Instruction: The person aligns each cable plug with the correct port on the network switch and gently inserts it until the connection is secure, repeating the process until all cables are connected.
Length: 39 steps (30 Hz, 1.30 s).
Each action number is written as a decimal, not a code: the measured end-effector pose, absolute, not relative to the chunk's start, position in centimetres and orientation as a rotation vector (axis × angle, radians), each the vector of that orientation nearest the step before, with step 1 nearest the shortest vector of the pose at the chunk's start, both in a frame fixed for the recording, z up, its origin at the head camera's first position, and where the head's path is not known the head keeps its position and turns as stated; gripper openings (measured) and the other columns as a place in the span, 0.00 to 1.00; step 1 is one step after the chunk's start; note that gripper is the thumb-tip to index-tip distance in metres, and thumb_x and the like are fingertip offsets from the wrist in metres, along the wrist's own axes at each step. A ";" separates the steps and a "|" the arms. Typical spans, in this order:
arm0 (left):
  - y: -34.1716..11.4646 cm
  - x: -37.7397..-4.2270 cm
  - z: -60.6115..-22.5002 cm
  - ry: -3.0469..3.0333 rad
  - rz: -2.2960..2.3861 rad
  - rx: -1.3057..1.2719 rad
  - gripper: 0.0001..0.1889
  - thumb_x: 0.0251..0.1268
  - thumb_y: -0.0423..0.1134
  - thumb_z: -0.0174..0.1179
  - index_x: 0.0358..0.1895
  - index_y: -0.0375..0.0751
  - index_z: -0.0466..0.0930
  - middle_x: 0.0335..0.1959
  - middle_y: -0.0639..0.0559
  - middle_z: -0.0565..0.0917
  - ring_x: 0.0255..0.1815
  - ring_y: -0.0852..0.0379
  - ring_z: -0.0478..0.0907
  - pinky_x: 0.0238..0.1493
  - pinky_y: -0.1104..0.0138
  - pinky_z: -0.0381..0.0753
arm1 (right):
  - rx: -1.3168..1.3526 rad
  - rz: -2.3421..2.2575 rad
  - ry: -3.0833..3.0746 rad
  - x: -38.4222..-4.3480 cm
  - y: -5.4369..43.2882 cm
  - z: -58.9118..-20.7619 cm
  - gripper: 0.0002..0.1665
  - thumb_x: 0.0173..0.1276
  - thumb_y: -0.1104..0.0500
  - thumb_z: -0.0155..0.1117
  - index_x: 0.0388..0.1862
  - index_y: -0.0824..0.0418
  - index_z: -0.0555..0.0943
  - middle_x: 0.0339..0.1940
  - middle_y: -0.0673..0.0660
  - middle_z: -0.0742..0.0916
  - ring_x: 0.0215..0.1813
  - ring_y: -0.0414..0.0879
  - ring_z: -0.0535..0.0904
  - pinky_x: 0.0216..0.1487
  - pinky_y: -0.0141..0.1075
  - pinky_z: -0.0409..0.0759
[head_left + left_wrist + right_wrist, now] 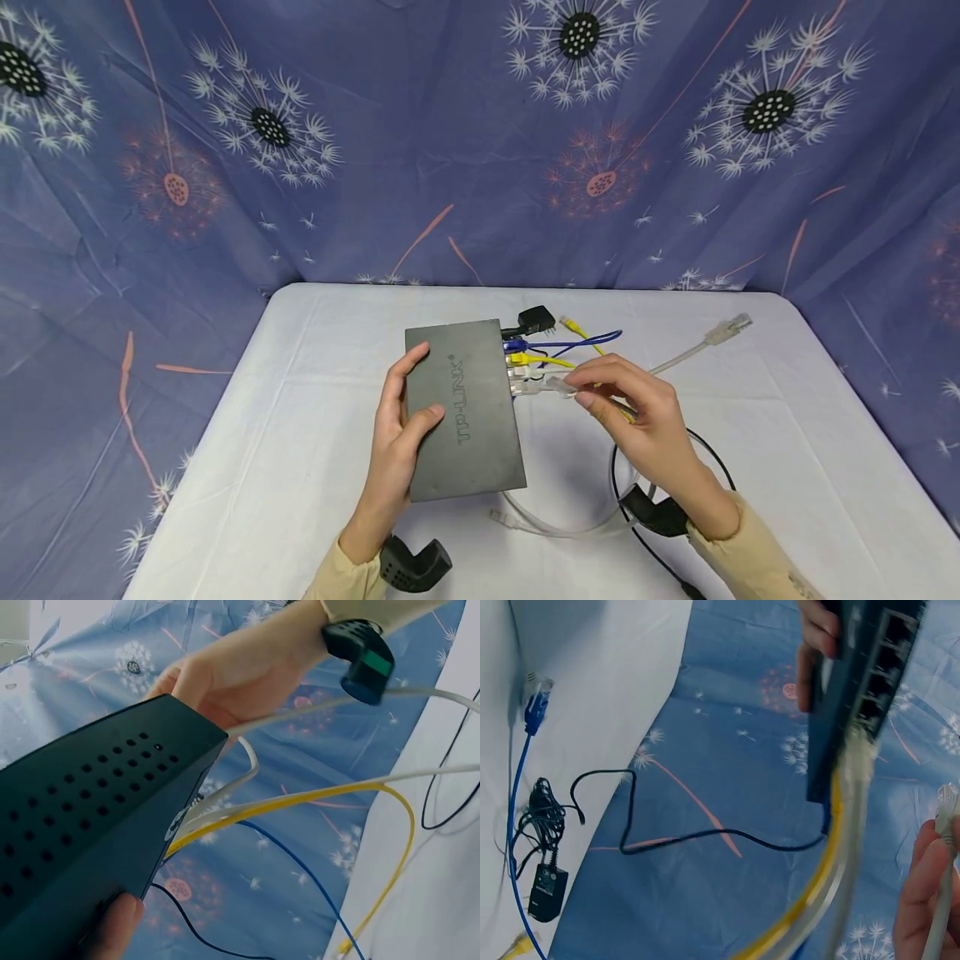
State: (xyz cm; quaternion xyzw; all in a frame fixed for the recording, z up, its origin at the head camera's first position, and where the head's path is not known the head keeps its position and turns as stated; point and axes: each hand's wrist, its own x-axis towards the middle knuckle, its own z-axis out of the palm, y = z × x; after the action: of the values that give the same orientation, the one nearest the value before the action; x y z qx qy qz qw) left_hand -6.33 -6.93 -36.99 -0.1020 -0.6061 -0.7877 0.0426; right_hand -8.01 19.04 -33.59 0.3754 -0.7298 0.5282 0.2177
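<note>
My left hand (397, 442) grips the grey TP-LINK network switch (468, 458) at its left side, thumb on top, holding it up over the white table. Blue (516, 344), yellow (520, 359) and whitish network cable plugs sit in the ports along its right side. Just right of those ports, my right hand (637, 408) pinches a grey network cable by its clear plug (948, 799). That plug is apart from the switch in the right wrist view, where several ports (885, 679) stand vacant beside the plugged cables.
A black power adapter (536, 318) lies behind the switch, its lead bundled. Loose cable ends lie about: a grey one (726, 330) at the back right, a clear plug (504, 519) in front, a blue plug (537, 709). A black cord (648, 546) curves at the right. A patterned curtain (420, 150) hangs behind.
</note>
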 end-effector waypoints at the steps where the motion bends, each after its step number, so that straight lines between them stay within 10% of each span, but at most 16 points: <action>1: -6.9 -6.3 -36.9 -1.851 -2.413 -0.314 0.35 0.61 0.22 0.46 0.71 0.51 0.59 0.69 0.52 0.59 0.62 0.50 0.60 0.56 0.59 0.63 | 1.054 1.468 -2.014 -8.0 18.9 -33.7 0.08 0.65 0.68 0.62 0.42 0.70 0.82 0.39 0.60 0.83 0.38 0.43 0.77 0.38 0.28 0.76; 18: -6.6 -6.2 -36.2 -1.828 -2.415 -0.346 0.35 0.60 0.22 0.46 0.71 0.50 0.59 0.69 0.51 0.59 0.62 0.49 0.60 0.57 0.59 0.61 | 1.185 1.280 -1.888 -8.3 17.9 -33.3 0.12 0.68 0.60 0.62 0.36 0.71 0.82 0.34 0.60 0.82 0.30 0.39 0.70 0.28 0.27 0.67; 32: -6.7 -6.4 -36.7 -1.849 -2.355 -0.310 0.35 0.59 0.22 0.47 0.71 0.50 0.60 0.71 0.55 0.58 0.66 0.53 0.57 0.62 0.57 0.54 | 1.162 1.242 -1.929 -8.5 19.0 -32.2 0.15 0.70 0.58 0.59 0.36 0.72 0.82 0.36 0.60 0.83 0.44 0.45 0.78 0.49 0.30 0.73; 39: -6.5 -6.3 -36.6 -1.832 -2.363 -0.335 0.35 0.59 0.22 0.47 0.71 0.49 0.60 0.71 0.55 0.57 0.66 0.52 0.56 0.62 0.57 0.54 | 1.103 1.172 -2.034 -8.3 18.5 -33.4 0.15 0.72 0.55 0.56 0.41 0.65 0.83 0.39 0.58 0.82 0.41 0.45 0.77 0.42 0.29 0.73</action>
State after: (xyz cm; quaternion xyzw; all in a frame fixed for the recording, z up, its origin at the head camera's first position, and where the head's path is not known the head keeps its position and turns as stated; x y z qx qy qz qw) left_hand -6.30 -6.50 -36.56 -0.1111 -0.6075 -0.7837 0.0662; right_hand -8.33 18.45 -33.38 0.4094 -0.7549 0.4350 0.2708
